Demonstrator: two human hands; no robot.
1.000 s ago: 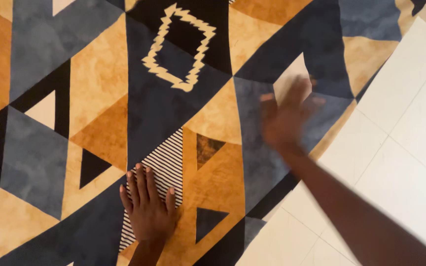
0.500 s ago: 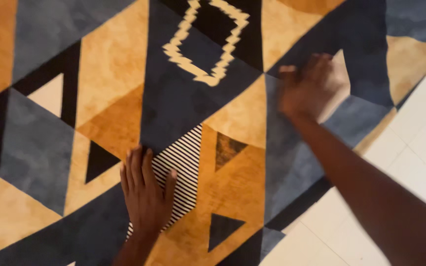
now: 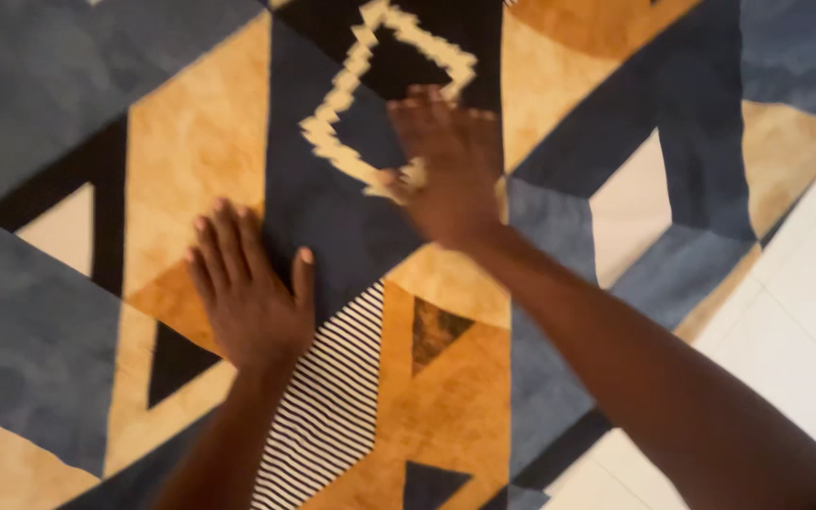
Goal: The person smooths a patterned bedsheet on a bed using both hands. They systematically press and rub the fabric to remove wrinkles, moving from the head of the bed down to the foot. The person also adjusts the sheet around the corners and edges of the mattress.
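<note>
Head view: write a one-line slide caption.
Both hands pressed flat on a geometric patterned rug: left hand beside a striped triangle, right hand on a cream diamond outline.

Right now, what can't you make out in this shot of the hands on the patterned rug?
- Right hand, head view: motion blur; whether it touches the rug is unclear.
- Zigzag diamond outline: lower right corner hidden by that hand.
- Left hand: the pattern under its palm is covered.
- Rug's full extent: cut off by the frame edges.

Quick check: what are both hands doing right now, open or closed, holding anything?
Left hand: open, flat on the patterned rug, holding nothing.
Right hand: open, fingers spread over the rug, blurred, holding nothing.
</note>
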